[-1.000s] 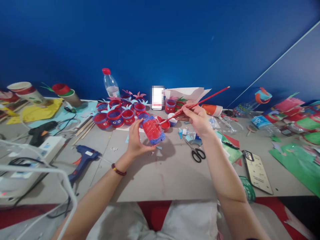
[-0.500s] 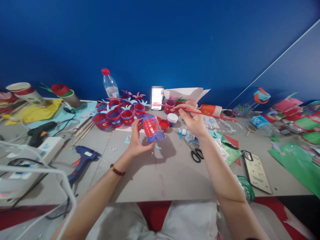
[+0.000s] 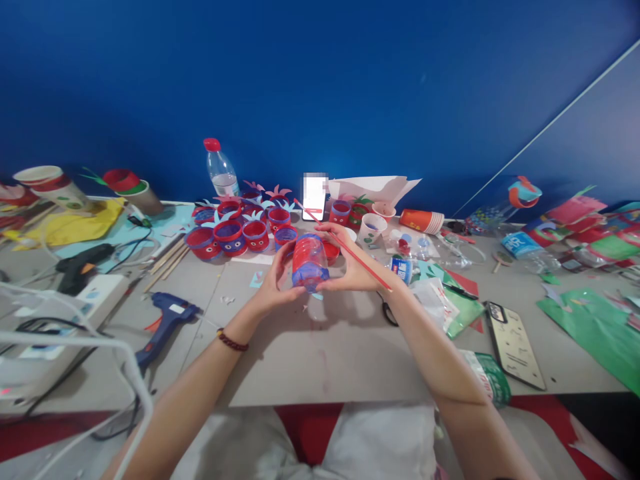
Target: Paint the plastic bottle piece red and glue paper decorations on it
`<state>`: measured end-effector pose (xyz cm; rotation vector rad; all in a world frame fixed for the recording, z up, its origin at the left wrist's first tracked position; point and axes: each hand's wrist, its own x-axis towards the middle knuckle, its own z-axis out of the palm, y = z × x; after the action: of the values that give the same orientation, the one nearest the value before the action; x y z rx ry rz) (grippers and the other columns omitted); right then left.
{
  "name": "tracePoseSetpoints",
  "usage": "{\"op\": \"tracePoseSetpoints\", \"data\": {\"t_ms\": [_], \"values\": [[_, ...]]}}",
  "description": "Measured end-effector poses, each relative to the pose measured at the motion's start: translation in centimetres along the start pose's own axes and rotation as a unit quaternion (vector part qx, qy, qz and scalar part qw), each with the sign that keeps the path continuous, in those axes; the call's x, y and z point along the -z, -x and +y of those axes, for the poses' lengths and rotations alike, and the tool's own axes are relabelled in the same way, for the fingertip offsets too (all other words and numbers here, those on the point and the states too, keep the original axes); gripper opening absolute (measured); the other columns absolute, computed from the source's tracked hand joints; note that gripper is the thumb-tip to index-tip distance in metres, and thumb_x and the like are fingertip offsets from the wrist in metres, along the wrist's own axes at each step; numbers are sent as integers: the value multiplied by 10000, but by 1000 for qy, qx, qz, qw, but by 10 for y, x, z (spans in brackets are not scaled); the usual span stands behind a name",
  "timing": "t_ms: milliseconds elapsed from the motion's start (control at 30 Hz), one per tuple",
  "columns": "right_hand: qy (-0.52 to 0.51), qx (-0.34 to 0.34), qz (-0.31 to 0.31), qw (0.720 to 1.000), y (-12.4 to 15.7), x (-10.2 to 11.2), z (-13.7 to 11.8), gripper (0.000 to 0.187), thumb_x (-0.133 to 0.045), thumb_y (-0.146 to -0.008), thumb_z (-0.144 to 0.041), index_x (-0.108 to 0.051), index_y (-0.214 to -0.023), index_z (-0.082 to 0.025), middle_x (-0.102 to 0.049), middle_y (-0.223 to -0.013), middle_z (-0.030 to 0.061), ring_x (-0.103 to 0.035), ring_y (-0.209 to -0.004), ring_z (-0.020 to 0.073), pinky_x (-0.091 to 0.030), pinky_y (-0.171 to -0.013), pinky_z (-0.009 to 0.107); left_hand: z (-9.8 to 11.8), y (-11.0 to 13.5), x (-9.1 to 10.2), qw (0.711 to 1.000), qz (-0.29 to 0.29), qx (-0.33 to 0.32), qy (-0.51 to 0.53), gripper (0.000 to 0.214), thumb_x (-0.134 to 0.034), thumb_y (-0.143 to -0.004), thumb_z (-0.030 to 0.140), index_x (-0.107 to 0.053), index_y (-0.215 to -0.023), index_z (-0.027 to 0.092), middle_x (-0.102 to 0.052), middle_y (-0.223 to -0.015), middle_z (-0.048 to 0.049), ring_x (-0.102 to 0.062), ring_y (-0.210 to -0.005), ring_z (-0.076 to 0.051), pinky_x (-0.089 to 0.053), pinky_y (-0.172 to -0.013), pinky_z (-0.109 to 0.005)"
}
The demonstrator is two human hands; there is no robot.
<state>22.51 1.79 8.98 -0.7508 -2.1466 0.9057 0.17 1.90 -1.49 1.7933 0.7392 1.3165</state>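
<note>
Above the table's middle, a cut plastic bottle piece (image 3: 309, 260) painted red with blue at its ends is tilted in the air. My left hand (image 3: 278, 280) grips it from the left, thumb underneath. My right hand (image 3: 353, 261) touches its right side with thumb and fingers, and a slim red paintbrush (image 3: 367, 267) lies across that same hand, held by the fingers. Just behind are an open red paint pot (image 3: 331, 252) and a white lid, partly hidden by the right hand. Scissors (image 3: 389, 313) show partly beneath the right wrist.
Several painted cups with eyes and paper leaves (image 3: 231, 237) stand back left, by a clear bottle (image 3: 221, 167). A phone (image 3: 313, 198) leans on the wall. A blue glue gun (image 3: 167, 323) lies left; another phone (image 3: 513, 343) and green paper (image 3: 590, 327) lie right.
My right hand has moved left and down to the bottle piece, and the paintbrush has swung to a steeper slant. The bottle piece has turned more upright in my left hand.
</note>
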Motion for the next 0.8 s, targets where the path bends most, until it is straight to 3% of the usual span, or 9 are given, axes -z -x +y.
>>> {"op": "tracePoseSetpoints", "data": {"t_ms": [133,367,600,667,800], "values": [[-21,0,-21,1000,1,0,3,989,-850,-639,-409,-259,-1426,-310,-303,-1520,132,-353,-1418,324,-417,-1120,496,3,0,-2,999,-28,-27,-2,976,-750,-711,581,-228,-1502,348,-324,-1552,-172,-400,-1403,-365,-442,-1078,-574],[66,13,-38,997,3,2,0,992,-835,-648,-363,-255,-1450,-295,-327,-1519,126,-378,-1394,333,-358,-1152,532,9,-3,-5,999,-18,-34,7,1193,-865,-601,482,-118,-1526,382,-308,-1551,-133,-313,-1440,-378,-267,-1171,-621],[90,1,-45,995,3,3,-9,971,-849,-629,-349,-298,-1422,-252,-360,-1506,151,-430,-1356,334,-402,-1117,517,9,-2,-5,999,-10,-34,-34,1168,-848,-641,421,-94,-1532,376,-344,-1524,-149,-389,-1396,-375,-318,-1140,-630],[86,-2,-7,996,2,9,-8,848,-830,-657,-381,-384,-1366,-253,-455,-1440,128,-479,-1312,318,-437,-1084,493,10,-2,-5,998,2,-36,-60,1181,-845,-637,431,-81,-1535,353,-369,-1501,-164,-412,-1379,-371,-341,-1128,-625],[104,-41,135,985,2,27,-6,234,-619,-862,-369,-598,-1061,-247,-672,-1118,51,-625,-1088,248,-500,-961,424,13,-3,-5,985,75,-48,-147,1154,-837,-635,435,-107,-1524,340,-416,-1448,-156,-429,-1359,-368,-353,-1111,-638]]}}
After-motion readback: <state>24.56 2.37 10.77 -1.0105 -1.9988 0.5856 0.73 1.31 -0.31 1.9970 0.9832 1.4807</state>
